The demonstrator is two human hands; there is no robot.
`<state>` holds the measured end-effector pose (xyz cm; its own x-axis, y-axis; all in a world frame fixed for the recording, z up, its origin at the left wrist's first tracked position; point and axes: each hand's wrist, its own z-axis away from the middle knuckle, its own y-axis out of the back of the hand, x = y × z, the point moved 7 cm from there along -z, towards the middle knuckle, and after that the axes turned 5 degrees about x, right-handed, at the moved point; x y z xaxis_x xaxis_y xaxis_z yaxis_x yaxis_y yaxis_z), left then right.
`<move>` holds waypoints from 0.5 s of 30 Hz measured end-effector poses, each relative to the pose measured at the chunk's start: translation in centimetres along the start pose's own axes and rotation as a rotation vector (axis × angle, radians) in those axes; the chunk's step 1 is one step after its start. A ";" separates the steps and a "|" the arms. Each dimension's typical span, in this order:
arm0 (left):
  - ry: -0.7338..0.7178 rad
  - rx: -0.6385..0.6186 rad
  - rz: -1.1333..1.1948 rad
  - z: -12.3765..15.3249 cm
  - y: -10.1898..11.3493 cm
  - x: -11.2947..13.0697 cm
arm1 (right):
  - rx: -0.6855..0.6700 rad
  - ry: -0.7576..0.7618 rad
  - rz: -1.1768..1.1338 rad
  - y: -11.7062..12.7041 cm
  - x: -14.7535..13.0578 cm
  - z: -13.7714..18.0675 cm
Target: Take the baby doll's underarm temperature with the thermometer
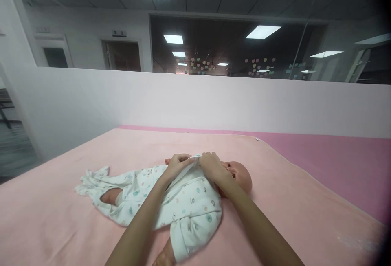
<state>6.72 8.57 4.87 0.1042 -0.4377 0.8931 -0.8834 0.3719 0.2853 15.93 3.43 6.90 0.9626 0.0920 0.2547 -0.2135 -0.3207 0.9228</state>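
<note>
A baby doll (241, 175) lies on its back across a peach sheet, head to the right. It wears a white printed baby romper (192, 201), one sleeve pointing toward me with the doll's hand coming out. Bare skin of a leg shows through an opening in the romper near the left end. At the doll's chest, my left hand (179, 164) pinches the romper's raised front edge. Close to the neck, my right hand (210, 163) is closed on the same edge, a small gap from the left. The fingertips of the right hand are partly hidden.
The peach sheet (76, 209) covers a padded surface with a pink mat (330, 164) along its right and back. A low white wall (214, 99) stands behind it. Beyond are a glass window with heart stickers and a doorway.
</note>
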 end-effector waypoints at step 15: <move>0.025 0.016 0.070 0.0 0.1 -0.1 | 0.007 0.030 -0.058 0.9 -0.3 0.1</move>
<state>6.63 8.64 4.78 0.0530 -0.3905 0.9191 -0.8962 0.3875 0.2163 15.43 3.04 7.58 0.9679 0.1387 0.2097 -0.1565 -0.3207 0.9342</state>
